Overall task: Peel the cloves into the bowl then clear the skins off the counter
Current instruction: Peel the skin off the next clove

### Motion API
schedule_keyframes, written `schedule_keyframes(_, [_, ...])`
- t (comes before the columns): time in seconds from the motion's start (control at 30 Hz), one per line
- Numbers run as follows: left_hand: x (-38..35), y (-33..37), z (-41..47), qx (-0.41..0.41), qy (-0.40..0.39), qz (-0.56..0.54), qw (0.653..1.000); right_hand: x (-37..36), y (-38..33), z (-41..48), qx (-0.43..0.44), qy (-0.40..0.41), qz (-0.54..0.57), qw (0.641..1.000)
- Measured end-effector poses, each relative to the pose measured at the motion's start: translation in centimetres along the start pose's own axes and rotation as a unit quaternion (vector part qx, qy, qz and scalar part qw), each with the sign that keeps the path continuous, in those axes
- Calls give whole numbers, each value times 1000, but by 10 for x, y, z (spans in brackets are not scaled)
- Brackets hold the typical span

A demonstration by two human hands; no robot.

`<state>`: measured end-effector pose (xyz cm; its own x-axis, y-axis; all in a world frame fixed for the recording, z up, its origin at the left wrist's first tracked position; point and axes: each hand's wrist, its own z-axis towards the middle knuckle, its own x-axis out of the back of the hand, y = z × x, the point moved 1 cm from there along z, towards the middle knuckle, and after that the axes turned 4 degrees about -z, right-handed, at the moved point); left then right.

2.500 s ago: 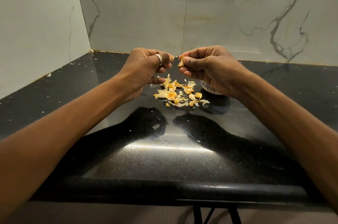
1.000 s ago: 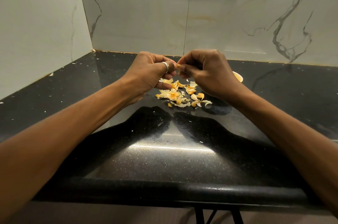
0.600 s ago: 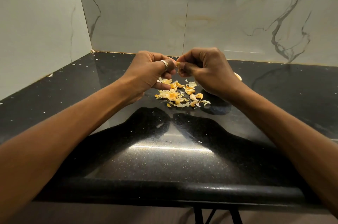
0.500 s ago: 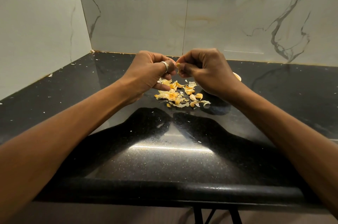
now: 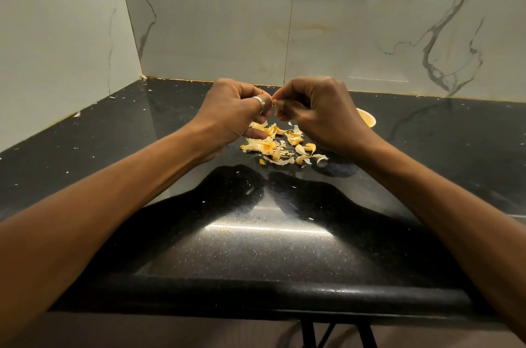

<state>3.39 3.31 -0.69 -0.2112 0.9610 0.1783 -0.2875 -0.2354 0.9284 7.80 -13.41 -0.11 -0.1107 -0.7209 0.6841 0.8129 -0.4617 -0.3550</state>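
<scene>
Head view: a clove point(image 5: 275, 105) is pinched between left grip point(image 5: 233, 115) and right grip point(image 5: 321, 114), both curled tight, above skins point(image 5: 270, 147) on the tabletop point(image 5: 256, 248). It is judged light, firm and slippery, best held at its ends while papery skin is torn.

Both forearms bare, entering from the lower left and lower right corners and converging just above frame centre. Left hand point(image 5: 233, 115) and right hand point(image 5: 323, 114) are backs-up with fingers curled. Their fingertips meet, pinching one small clove point(image 5: 275, 105) between them.
</scene>
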Motion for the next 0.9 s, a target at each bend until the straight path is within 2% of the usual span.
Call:
schedule_keyframes(0.1, [0, 1, 0, 6, 0, -11, 1000, -1, 1, 1, -15, 0, 23, 1000])
schedule_keyframes(0.2, [0, 3, 0, 16, -2, -32, 999, 0, 2, 2, -66, -11, 98, 993])
schedule_keyframes(0.33, [3, 3, 0, 27, 1, -49, 998, 5, -2, 2, -134, -28, 252, 958])
schedule_keyframes(0.43, [5, 3, 1, 35, 2, -54, 998, 9, 0, 4, -164, -26, 315, 934])
schedule_keyframes(0.67, [4, 5, 0, 34, 0, -20, 999, 13, 1, 4, -186, -24, 302, 934])
schedule_keyframes(0.9, [6, 2, 3, -33, 17, 4, 999, 13, -3, 2, -208, -37, 311, 927])
